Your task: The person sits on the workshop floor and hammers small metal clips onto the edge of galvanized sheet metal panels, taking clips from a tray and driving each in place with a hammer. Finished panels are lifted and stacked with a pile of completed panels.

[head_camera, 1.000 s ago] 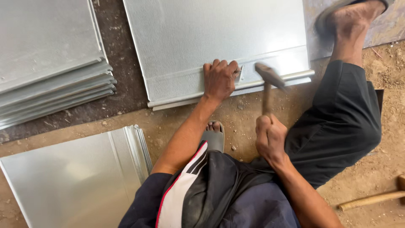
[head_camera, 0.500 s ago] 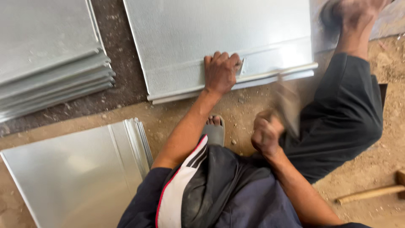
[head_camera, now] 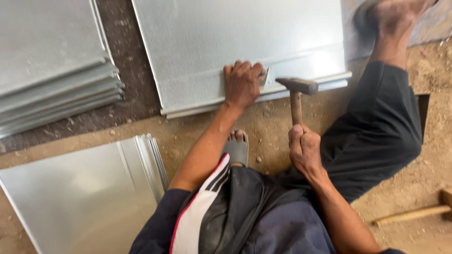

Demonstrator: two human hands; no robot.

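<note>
One folded seam along the near edge of the galvanized sheet (head_camera: 235,42) on the dirt floor looks partly flattened, left hand (head_camera: 242,84) pressing it flat-fingered while the right hand (head_camera: 305,149), grip clamped on the hammer (head_camera: 296,94), poises over the unworked stretch.

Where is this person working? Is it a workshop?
Probably a sheet-metal workshop with a dirt floor. Stacks of sheet metal lie around, the left hand presses a metal sheet flat, and the right hand holds a hammer over its folded edge.
</note>
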